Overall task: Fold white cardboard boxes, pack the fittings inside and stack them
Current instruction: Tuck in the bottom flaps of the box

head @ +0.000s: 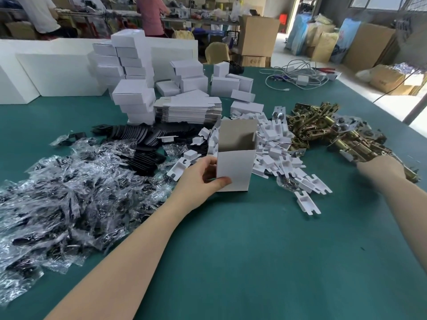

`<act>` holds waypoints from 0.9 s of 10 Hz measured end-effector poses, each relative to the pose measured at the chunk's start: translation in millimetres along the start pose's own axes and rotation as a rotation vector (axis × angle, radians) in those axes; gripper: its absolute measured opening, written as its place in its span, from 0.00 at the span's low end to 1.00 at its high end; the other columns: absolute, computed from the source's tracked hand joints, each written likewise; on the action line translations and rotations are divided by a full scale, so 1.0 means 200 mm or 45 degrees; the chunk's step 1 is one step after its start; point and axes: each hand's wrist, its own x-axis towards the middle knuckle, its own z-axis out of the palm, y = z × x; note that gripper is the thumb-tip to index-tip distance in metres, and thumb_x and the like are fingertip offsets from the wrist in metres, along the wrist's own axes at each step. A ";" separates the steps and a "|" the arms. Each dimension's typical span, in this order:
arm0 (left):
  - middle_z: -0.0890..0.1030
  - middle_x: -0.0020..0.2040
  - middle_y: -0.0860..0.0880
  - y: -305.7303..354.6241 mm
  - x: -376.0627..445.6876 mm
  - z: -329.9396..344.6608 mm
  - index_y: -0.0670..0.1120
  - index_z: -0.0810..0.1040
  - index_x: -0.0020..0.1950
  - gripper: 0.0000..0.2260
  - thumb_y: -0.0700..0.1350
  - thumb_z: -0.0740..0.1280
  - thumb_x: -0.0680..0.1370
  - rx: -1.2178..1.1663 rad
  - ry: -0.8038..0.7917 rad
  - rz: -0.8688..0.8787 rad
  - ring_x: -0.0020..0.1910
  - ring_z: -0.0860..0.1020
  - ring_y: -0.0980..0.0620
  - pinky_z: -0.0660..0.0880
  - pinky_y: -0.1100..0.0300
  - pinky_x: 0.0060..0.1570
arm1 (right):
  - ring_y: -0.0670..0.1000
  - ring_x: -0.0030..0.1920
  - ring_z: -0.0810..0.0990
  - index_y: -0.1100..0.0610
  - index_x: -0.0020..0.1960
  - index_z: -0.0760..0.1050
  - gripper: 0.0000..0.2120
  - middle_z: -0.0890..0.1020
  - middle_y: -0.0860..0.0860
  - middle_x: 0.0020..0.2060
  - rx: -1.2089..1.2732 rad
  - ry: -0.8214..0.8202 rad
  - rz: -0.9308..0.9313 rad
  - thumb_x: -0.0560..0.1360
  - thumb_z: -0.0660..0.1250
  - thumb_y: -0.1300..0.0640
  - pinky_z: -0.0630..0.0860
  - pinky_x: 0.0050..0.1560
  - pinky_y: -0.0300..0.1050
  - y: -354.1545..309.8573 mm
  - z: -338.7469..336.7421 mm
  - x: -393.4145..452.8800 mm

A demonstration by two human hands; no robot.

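Gripping an upright open box [234,168], left hand [203,179]; right hand [381,167] reaches into brass fittings [323,130], fingers hidden

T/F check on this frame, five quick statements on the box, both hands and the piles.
1. The left hand grips an upright white box with its top open. True.
2. The right hand holds a clear plastic bag. False: it reaches into the pile of brass-coloured metal fittings; its fingers are hidden, so its grip cannot be told.
3. The open box already has a fitting showing inside. False: only bare brown cardboard shows inside.
4. A stack of flat unfolded box blanks lies behind the held box. True.
5. The bagged black parts lie to the right of the box. False: they lie to its left.
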 end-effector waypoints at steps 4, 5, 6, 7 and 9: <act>0.84 0.49 0.57 -0.02 0.01 -0.01 0.58 0.76 0.52 0.15 0.41 0.75 0.73 -0.040 -0.002 -0.011 0.49 0.82 0.62 0.77 0.68 0.51 | 0.46 0.29 0.78 0.56 0.42 0.71 0.06 0.78 0.51 0.39 1.112 -0.134 0.301 0.78 0.65 0.58 0.73 0.30 0.37 -0.03 0.05 0.03; 0.84 0.49 0.58 -0.02 0.01 -0.01 0.58 0.76 0.52 0.15 0.41 0.75 0.73 -0.051 -0.003 -0.015 0.49 0.82 0.62 0.77 0.68 0.51 | 0.39 0.18 0.74 0.53 0.41 0.67 0.11 0.72 0.46 0.37 1.464 -0.198 0.415 0.83 0.58 0.56 0.69 0.22 0.30 -0.06 0.07 0.09; 0.84 0.48 0.60 -0.02 0.01 -0.01 0.58 0.76 0.52 0.15 0.42 0.75 0.73 -0.056 -0.009 -0.016 0.49 0.82 0.63 0.76 0.70 0.49 | 0.40 0.25 0.78 0.54 0.49 0.73 0.05 0.77 0.45 0.34 1.492 -0.161 0.525 0.81 0.63 0.54 0.71 0.25 0.29 -0.10 0.12 0.12; 0.84 0.49 0.61 -0.03 0.01 -0.01 0.59 0.76 0.52 0.15 0.42 0.75 0.73 -0.068 -0.008 -0.024 0.50 0.82 0.62 0.76 0.69 0.51 | 0.41 0.40 0.79 0.56 0.59 0.72 0.12 0.78 0.48 0.41 1.773 0.029 0.613 0.77 0.67 0.58 0.73 0.32 0.30 -0.10 0.06 0.05; 0.84 0.48 0.60 -0.03 0.02 -0.01 0.58 0.77 0.52 0.15 0.42 0.76 0.72 -0.074 -0.007 -0.031 0.49 0.82 0.62 0.76 0.70 0.49 | 0.45 0.38 0.82 0.55 0.56 0.83 0.13 0.84 0.50 0.41 1.518 0.241 -0.062 0.72 0.73 0.53 0.80 0.43 0.35 -0.34 -0.21 -0.21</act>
